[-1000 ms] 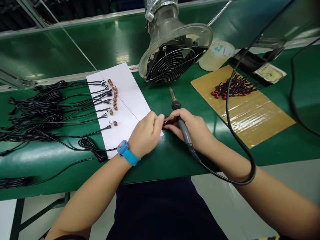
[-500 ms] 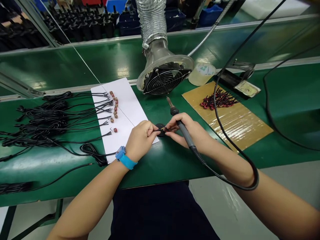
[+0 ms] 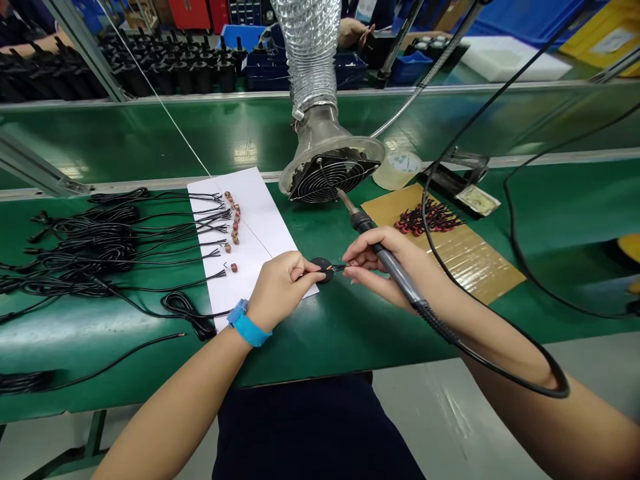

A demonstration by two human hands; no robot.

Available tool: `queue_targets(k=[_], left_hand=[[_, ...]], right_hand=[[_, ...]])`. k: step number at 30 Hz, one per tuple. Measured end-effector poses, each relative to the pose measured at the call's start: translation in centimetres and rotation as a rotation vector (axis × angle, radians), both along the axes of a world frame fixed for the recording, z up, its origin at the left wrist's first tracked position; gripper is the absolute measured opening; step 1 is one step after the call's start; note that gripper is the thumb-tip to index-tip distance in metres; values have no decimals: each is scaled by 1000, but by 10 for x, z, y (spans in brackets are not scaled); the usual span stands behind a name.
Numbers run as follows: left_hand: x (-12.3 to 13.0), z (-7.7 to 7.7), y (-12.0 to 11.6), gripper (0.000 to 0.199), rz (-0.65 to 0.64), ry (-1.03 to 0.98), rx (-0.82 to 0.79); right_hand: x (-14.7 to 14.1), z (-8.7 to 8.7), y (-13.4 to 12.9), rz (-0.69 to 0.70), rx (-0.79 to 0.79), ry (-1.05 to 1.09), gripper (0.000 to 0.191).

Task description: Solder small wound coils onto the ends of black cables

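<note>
My left hand (image 3: pixel 285 283), a blue band on its wrist, is closed in a pinch on the end of a black cable, its thin wire ends reaching right over a round black disc (image 3: pixel 323 261). In my right hand (image 3: pixel 393 247) lies a soldering iron (image 3: pixel 397 270), its tip pointing up and left toward the fan. The right fingertips also pinch a small reddish part at the wire ends; its exact kind is unclear. A thin pale wire (image 3: pixel 183 137) runs from the upper left down to my left hand. Beside that hand, small copper-red coils (image 3: pixel 236 223) sit on white paper (image 3: pixel 273 220).
Coiled black cables (image 3: pixel 105 233) lie left, ends on the paper. A fume fan (image 3: pixel 333 177) hangs ahead. Right are brown cardboard (image 3: pixel 480 260) with small red-black leads (image 3: pixel 425 219), a tape roll (image 3: pixel 397 170) and an iron stand (image 3: pixel 457 180). Another person's hand (image 3: pixel 353 32) shows behind.
My right hand and the soldering iron have shifted slightly right, away from my left hand, so the wires between them show more. The view has tilted up a little.
</note>
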State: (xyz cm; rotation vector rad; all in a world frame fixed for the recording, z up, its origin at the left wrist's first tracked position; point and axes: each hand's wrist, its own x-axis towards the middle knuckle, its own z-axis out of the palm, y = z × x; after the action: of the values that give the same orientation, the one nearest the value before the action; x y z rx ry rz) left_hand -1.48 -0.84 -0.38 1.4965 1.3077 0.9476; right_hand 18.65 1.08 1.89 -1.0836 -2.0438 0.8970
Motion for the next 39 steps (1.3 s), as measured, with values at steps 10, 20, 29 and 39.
queue_targets(k=[10,20,29,39], left_hand=[[0,3,-2,46,-4,-67,15],[0,2,-2,46,-13,-59,22],[0,0,-2,45,-15,-94,5],[1,-1,-4,47,-27,-2,139]], right_hand=[[-4,1,0,21,-251,79,28],[-6,-2,-2,-8,-226,62,26],[-12,-1,-3,-35,-392,166,30],[-14,-10,-5,-139,-272,71,37]])
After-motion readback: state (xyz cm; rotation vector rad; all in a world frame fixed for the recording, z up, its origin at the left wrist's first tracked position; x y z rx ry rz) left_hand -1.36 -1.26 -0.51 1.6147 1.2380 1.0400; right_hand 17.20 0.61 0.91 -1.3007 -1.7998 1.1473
